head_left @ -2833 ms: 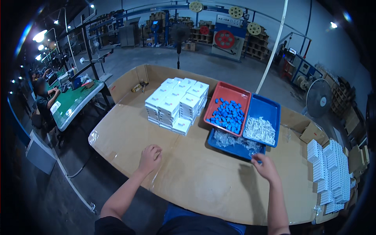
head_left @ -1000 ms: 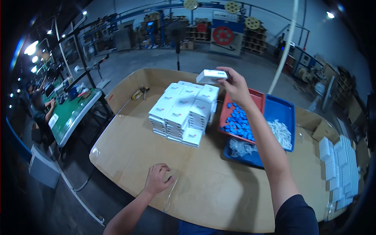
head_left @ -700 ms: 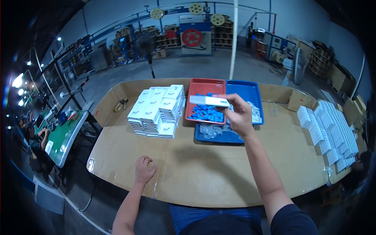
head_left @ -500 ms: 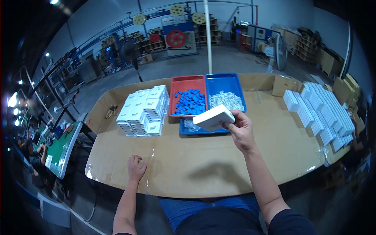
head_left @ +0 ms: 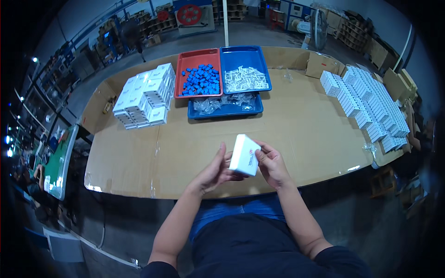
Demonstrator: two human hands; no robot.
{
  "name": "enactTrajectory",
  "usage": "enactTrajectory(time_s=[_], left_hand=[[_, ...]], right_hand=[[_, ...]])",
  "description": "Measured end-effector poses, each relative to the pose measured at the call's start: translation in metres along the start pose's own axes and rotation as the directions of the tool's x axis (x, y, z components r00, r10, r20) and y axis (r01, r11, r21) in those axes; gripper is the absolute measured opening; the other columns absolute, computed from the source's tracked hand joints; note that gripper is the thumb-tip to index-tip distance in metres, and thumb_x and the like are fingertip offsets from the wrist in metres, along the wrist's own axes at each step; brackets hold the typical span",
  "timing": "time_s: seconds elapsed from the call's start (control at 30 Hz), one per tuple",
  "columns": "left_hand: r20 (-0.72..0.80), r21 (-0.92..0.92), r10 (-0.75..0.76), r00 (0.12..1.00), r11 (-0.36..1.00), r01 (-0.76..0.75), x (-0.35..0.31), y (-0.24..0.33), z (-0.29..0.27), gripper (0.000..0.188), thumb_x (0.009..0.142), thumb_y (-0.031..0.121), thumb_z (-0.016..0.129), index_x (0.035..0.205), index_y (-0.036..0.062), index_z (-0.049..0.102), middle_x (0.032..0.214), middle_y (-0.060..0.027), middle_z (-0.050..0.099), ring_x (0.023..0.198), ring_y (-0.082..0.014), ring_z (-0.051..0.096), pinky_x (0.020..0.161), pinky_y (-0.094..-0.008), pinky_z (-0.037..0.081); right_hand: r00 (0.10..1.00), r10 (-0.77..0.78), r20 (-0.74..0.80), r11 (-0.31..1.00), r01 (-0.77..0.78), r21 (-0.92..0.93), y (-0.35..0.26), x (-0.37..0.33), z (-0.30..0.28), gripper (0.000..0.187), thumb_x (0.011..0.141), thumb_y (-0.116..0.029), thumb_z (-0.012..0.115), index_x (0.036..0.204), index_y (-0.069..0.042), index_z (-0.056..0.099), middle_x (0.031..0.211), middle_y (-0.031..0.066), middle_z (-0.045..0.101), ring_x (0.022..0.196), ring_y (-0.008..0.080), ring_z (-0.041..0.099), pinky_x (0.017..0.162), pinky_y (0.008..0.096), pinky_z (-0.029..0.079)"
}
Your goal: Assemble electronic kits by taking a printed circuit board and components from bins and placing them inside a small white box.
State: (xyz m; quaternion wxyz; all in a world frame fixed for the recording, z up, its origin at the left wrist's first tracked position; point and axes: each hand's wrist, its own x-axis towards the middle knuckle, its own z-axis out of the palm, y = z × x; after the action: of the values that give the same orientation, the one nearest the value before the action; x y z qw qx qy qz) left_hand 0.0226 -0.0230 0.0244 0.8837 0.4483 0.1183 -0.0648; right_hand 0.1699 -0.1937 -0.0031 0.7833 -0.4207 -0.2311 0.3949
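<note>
A small white box (head_left: 245, 155) with a printed face is held above the near middle of the cardboard-covered table (head_left: 208, 139). My right hand (head_left: 273, 166) grips its right side, thumb on the printed face and fingers behind. On the box's left, my left hand (head_left: 213, 171) is spread with the thumb raised, its fingers reaching toward the lower edge of the box. Whether those fingertips touch it I cannot tell. Beyond my hands stand a red tray (head_left: 178, 76) of small blue pieces (head_left: 202, 79) and a blue tray (head_left: 244, 54) of small white pieces (head_left: 245, 79).
Stacked white boxes (head_left: 139, 98) stand at the left, and rows of white boxes (head_left: 366, 104) at the right. A lower blue tray (head_left: 227, 112) holds clear plastic bags (head_left: 208, 106). A cardboard rim edges the table's far side. A fan (head_left: 318, 28) stands behind.
My right hand has brought the white box down and closer to me, turning its printed face up. My left hand has left the tabletop and come right, beside the box. The view has tilted downward.
</note>
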Motion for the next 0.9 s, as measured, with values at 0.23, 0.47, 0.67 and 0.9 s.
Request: enactTrajectory(time_s=[0.23,0.47,0.67,0.9], left_hand=[[-0.200,-0.189,0.096,0.975,0.973,-0.135,0.000,-0.032,0.023,0.072,0.108,0.066,0.032,0.154,0.0122,0.042,0.127,-0.0108,0.066,0.118,-0.0220,0.067,0.100,-0.0429,0.057],[-0.376,-0.302,0.101,0.921,0.926,-0.225,0.008,-0.042,0.043,0.059,0.109,0.059,0.039,0.144,0.0119,0.049,0.130,-0.0094,0.064,0.119,-0.0223,0.065,0.100,-0.0378,0.055],[-0.402,-0.303,0.023,0.916,0.940,-0.157,0.014,-0.046,0.037,0.064,0.109,0.058,0.038,0.148,0.0077,0.044,0.132,-0.0107,0.060,0.120,-0.0216,0.062,0.101,-0.0367,0.052],[-0.422,-0.203,0.079,0.903,0.963,-0.179,0.025,-0.056,0.026,0.062,0.112,0.055,0.034,0.148,0.0052,0.044,0.129,-0.0104,0.061,0.119,-0.0194,0.062,0.100,-0.0340,0.052]], right_hand=[[0.858,-0.480,0.184,0.372,0.389,-0.843,0.008,-0.014,0.021,0.046,0.095,-0.015,0.075,0.138,-0.002,0.063,0.136,0.0194,0.060,0.125,0.0286,0.060,0.109,0.0409,0.046],[0.748,-0.344,0.568,0.313,0.661,-0.682,0.019,0.004,0.016,0.079,0.084,-0.042,0.078,0.145,0.002,0.054,0.149,0.0285,0.050,0.132,0.0449,0.055,0.110,0.0500,0.045],[0.734,-0.413,0.540,0.377,0.677,-0.632,0.041,0.023,0.009,0.082,0.092,-0.050,0.070,0.145,0.008,0.050,0.143,0.0335,0.054,0.128,0.0471,0.059,0.105,0.0487,0.050],[0.741,-0.450,0.498,0.387,0.665,-0.639,0.064,0.033,0.001,0.083,0.094,-0.058,0.065,0.140,0.010,0.055,0.138,0.0340,0.057,0.124,0.0478,0.062,0.103,0.0498,0.052]])
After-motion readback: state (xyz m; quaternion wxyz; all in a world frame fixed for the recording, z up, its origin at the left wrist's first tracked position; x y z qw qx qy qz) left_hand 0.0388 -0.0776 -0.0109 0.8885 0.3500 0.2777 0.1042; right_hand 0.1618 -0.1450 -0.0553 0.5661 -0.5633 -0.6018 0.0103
